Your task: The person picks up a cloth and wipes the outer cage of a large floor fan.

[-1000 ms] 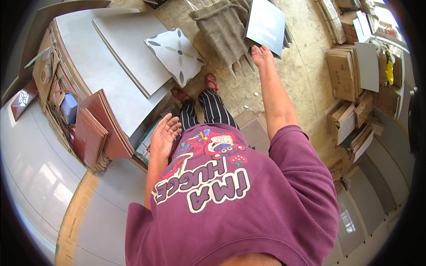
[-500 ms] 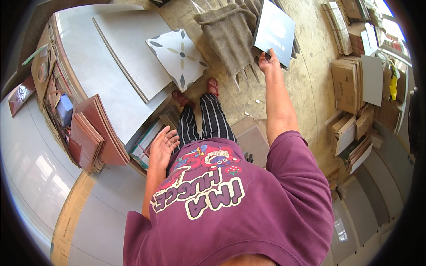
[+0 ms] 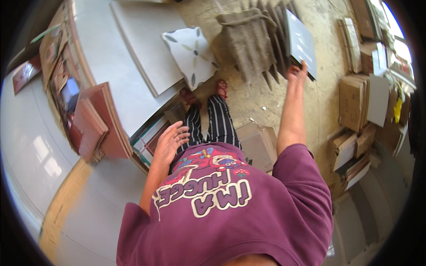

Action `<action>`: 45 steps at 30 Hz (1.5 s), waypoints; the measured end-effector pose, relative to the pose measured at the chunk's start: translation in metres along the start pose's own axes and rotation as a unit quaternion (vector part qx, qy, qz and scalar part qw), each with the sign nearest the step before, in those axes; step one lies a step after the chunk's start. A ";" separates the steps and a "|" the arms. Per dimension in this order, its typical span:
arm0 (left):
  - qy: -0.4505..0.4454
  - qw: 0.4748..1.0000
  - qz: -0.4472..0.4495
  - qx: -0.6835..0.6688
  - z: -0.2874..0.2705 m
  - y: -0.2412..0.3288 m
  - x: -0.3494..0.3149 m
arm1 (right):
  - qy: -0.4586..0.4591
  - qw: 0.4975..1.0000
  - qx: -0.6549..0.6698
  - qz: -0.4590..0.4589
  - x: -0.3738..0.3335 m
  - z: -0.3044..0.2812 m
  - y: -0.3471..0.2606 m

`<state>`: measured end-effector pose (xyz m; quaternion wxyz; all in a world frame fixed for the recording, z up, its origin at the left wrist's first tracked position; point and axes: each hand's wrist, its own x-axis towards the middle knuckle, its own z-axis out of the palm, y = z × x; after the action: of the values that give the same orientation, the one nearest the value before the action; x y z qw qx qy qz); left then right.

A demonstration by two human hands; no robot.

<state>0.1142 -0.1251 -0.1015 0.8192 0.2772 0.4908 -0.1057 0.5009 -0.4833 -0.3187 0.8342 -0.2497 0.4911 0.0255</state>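
My right hand (image 3: pixel 297 72) is closed on the near lower edge of a glossy dark-edged square tile (image 3: pixel 302 42), whose face reflects pale blue light. This tile leans at the right end of a row of upright grey slabs (image 3: pixel 277 31). A brown-grey coarse cloth (image 3: pixel 250 42) drapes over the row's left part. At my waist, my left hand (image 3: pixel 172 139) is held in the air, fingers apart, with nothing in it. Beyond it lies a white tile with a leaf-and-petal pattern (image 3: pixel 188 51), on top of large grey slabs (image 3: pixel 148 40).
Reddish-brown tiles (image 3: pixel 104 119) lean at the left, beside torn cardboard (image 3: pixel 53 57). Cardboard boxes (image 3: pixel 353 102) and panels stand along the right. A flat carton (image 3: pixel 255 144) lies by my legs. Small white scraps (image 3: pixel 264 108) dot the yellowish concrete floor (image 3: pixel 319 111).
My right hand and the glossy tile have shifted right and nearer, and the tile now stands steeper against the row. The view has shifted a little. My left hand remains raised by my waist.
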 end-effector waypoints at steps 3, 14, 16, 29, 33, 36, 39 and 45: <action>-0.041 0.999 0.010 0.033 0.005 0.010 0.006 | -0.111 0.994 -0.005 -0.001 0.001 -0.029 -0.025; -0.189 0.968 0.041 0.158 0.069 0.032 0.007 | -0.204 0.967 -0.147 -0.046 -0.179 -0.047 -0.033; -0.207 0.962 0.039 0.173 0.080 0.042 0.000 | -0.291 0.944 -0.151 0.017 -0.211 -0.036 -0.024; -0.173 0.951 0.256 0.008 0.072 0.090 -0.059 | -0.390 0.848 -0.333 0.137 -0.386 0.068 0.136; -0.033 0.923 0.342 -0.175 0.054 0.104 -0.079 | -0.449 0.771 -0.419 0.167 -0.429 0.080 0.188; 0.016 0.886 0.380 -0.265 0.020 0.113 -0.089 | -0.490 0.720 -0.451 0.198 -0.450 0.076 0.220; 0.055 0.865 0.432 -0.249 -0.021 0.127 -0.116 | -0.550 0.623 -0.521 0.196 -0.467 0.080 0.251; 0.132 0.846 0.477 -0.195 -0.098 0.162 -0.159 | -0.576 0.592 -0.488 0.281 -0.512 0.091 0.308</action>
<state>0.0343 0.0472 0.0565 0.7331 0.3228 0.4122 0.4341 0.2209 -0.0701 0.0222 0.6478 -0.4027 -0.1317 0.6331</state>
